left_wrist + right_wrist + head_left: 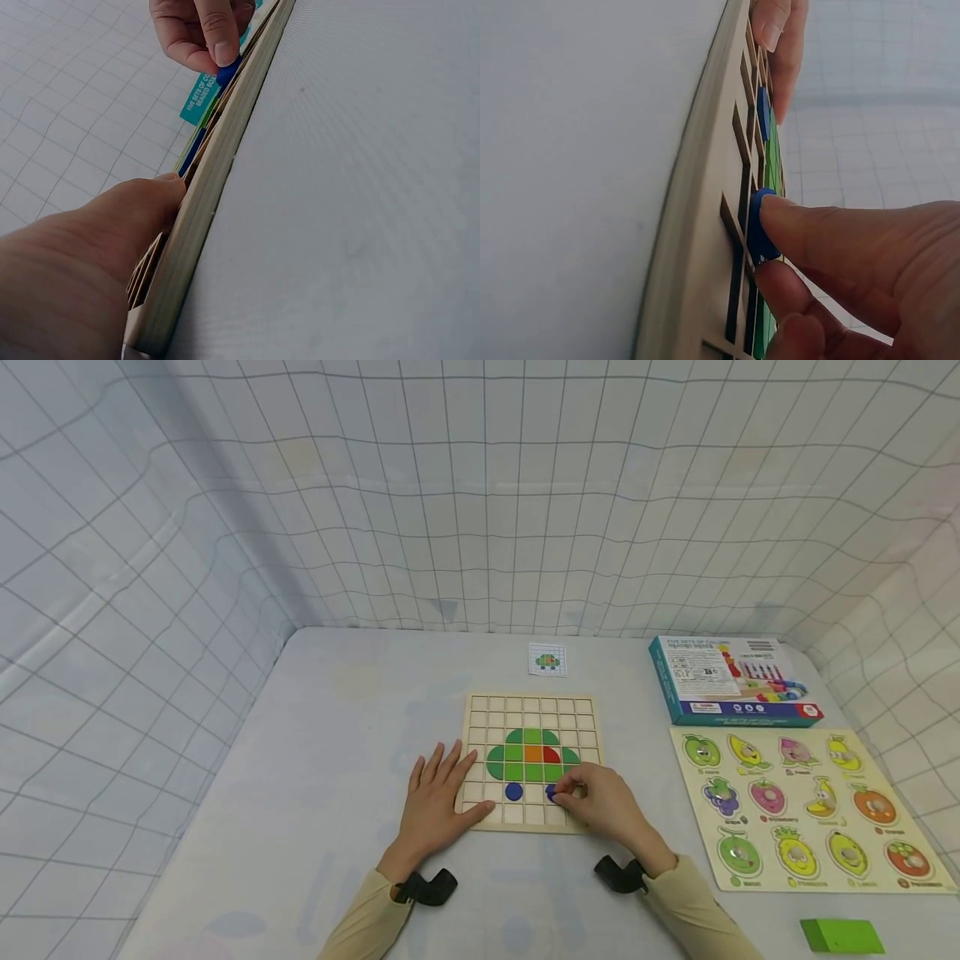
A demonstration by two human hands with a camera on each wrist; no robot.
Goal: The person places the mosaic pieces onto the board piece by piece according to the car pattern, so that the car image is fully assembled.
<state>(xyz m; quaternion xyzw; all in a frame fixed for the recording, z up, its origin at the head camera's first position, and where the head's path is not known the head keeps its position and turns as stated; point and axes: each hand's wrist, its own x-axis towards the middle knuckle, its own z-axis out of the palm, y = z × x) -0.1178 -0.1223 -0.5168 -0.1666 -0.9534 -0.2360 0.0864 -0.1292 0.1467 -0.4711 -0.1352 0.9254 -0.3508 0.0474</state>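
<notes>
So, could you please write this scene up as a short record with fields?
left hand: flat on the grid board's left edge, fingers straight
right hand: pinches a blue disc at a cell in the board's lower rows
on board: green car shape with orange and red pieces; another blue disc below it
behind board: pattern card
right of board: fruit puzzle, box, green block
surface: white table
</notes>
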